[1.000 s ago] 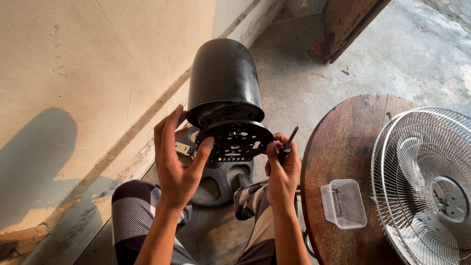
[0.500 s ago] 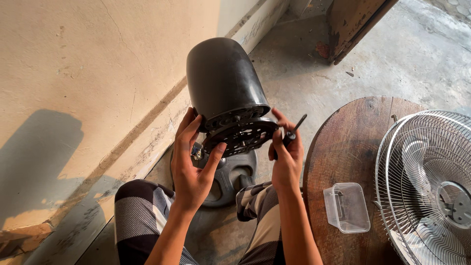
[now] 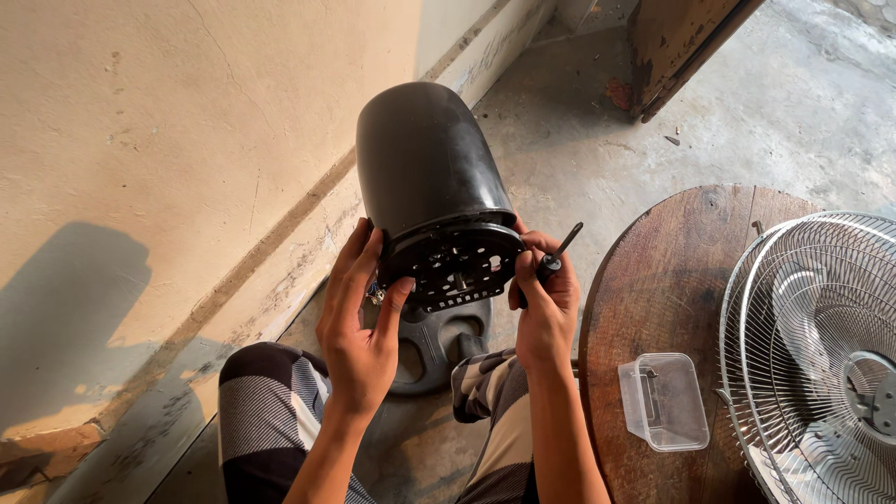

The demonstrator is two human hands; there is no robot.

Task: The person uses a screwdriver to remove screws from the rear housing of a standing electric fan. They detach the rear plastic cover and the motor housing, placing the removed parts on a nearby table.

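Between the person's two hands, up above the knees, sits the black fan motor cover [image 3: 425, 159] with its round black plate [image 3: 455, 264] full of holes. A moment ago the plate hung a little apart from the cover; now it is pushed up snug against the cover's rim. The left hand [image 3: 359, 322] has slid closer, its grip spread around the left edge of the plate, thumb on the plate's face. The right hand [image 3: 544, 308] presses the right edge and its grip also pinches a small black screwdriver [image 3: 553, 263], tip pointing up. Below them the grey fan base [image 3: 439, 341] lies on the floor. On the round wooden worktop [image 3: 653, 271] sit a clear plastic box [image 3: 665, 401] and a wire fan guard [image 3: 817, 350], as before
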